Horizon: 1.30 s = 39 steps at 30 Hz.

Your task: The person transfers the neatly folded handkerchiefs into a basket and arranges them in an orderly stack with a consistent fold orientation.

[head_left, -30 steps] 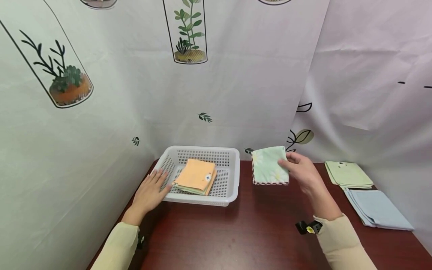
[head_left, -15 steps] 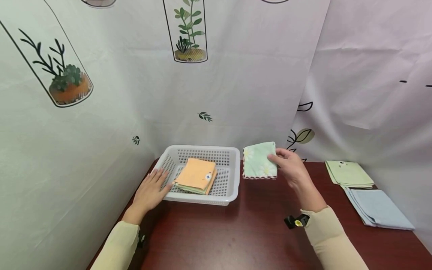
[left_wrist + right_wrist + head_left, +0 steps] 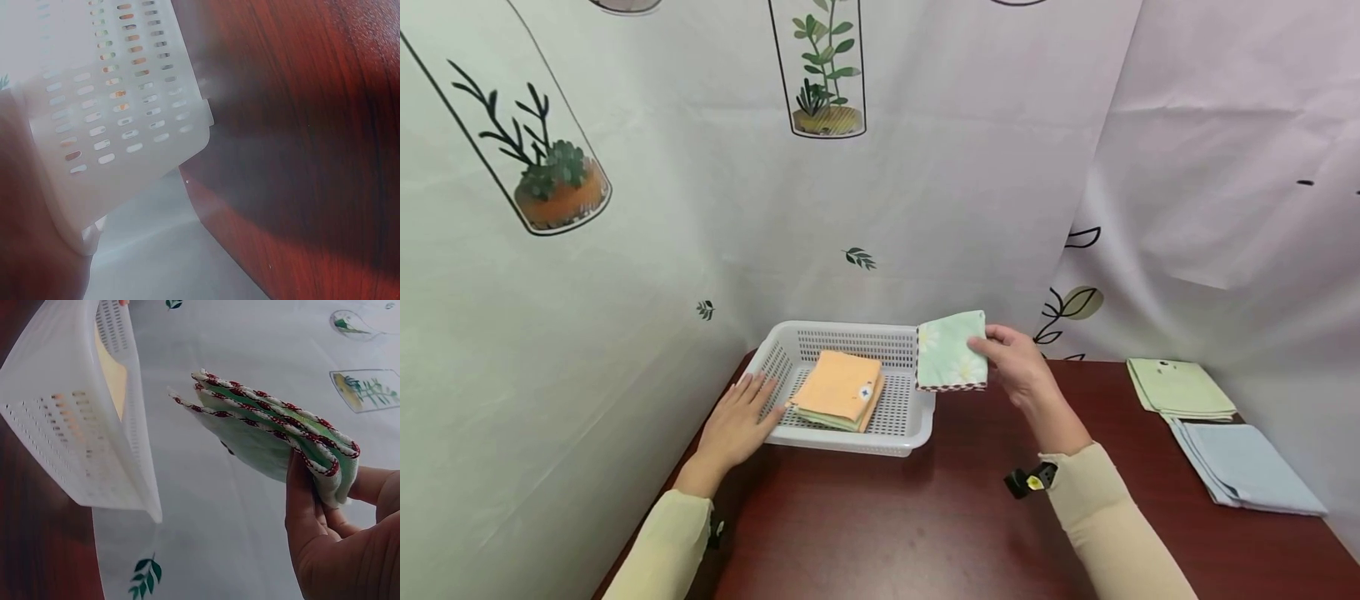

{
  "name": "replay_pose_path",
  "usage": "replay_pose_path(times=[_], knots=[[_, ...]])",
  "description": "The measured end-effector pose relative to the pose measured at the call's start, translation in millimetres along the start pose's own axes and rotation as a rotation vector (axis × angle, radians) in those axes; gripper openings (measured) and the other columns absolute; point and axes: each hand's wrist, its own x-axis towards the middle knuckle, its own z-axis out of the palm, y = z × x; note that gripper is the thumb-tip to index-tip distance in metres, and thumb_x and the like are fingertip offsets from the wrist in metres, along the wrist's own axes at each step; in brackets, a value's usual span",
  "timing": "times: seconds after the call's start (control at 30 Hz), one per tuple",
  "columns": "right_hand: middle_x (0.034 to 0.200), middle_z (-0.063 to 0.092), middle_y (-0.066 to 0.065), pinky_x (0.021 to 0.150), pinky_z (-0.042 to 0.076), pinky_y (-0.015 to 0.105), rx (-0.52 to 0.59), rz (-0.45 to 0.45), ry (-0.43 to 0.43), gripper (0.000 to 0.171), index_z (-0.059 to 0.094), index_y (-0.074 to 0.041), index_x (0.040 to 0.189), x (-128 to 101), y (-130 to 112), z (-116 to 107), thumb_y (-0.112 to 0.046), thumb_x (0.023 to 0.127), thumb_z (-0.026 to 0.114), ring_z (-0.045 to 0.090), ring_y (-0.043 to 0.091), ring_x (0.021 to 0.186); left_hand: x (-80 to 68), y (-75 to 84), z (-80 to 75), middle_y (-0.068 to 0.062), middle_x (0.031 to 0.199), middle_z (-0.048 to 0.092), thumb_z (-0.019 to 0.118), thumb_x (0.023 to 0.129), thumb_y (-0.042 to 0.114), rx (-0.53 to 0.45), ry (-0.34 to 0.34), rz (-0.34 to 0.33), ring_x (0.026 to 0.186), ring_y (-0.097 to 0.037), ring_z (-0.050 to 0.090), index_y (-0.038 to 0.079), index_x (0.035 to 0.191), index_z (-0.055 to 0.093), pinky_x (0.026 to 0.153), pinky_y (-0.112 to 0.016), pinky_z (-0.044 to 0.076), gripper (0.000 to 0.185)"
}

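My right hand (image 3: 1018, 367) pinches a folded mint-green towel (image 3: 951, 352) by its right side, thumb in front. White daisies and a dark red-and-white stitched edge mark this towel; its stacked folds show in the right wrist view (image 3: 269, 425). It hangs over the right rim of a white plastic basket (image 3: 850, 446), overlapping it in the head view. Inside the basket lies a small stack of folded towels, with an orange one (image 3: 838, 385) on top and a green edge below. My left hand (image 3: 733, 425) rests with fingers spread on the basket's left front rim.
At the right of the dark red table (image 3: 880, 525) lie a folded light green towel (image 3: 1180, 388) and a folded pale blue towel (image 3: 1247, 465). A white printed cloth wall (image 3: 925, 208) stands close behind the basket and along both sides.
My right hand has carried the mint-green towel leftward and slightly up, from beside the basket to over its right rim. The left hand stays on the basket.
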Motion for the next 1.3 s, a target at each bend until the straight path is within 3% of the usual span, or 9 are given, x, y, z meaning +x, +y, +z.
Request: replay_pose_path(times=[0.37,0.8,1.3], knots=[[0.098,0.066,0.004,0.071,0.06,0.029,0.089,0.053,0.008,0.04,0.054,0.009,0.133,18,7,23,-0.007,0.098,0.065,0.068,0.013,0.081,2.6,0.8,3.9,-0.019,0.163,0.031,0.046,0.104,0.05,-0.008,-0.01,0.0,0.153,-0.04,0.019,0.005,0.156,0.037,0.123,-0.058,0.015,0.069],[0.122,0.065,0.014,0.076,0.06,0.03,0.088,0.119,-0.007,0.04,0.058,0.002,0.137,38,20,52,-0.012,0.099,0.065,0.068,0.017,0.094,4.0,1.6,6.0,-0.019,0.163,0.031,0.046,0.104,0.05,-0.012,-0.006,-0.003,0.153,-0.04,0.019,0.006,0.156,0.038,0.124,-0.057,0.014,0.069],[0.131,0.064,0.016,0.093,0.057,0.037,0.177,0.218,-0.012,0.042,0.059,-0.003,0.138,58,35,102,-0.01,0.097,0.066,0.065,0.023,0.111,1.2,0.2,1.2,-0.02,0.162,0.032,0.044,0.104,0.051,0.0,-0.015,-0.004,0.153,-0.042,0.02,0.004,0.156,0.038,0.123,-0.058,0.016,0.07]])
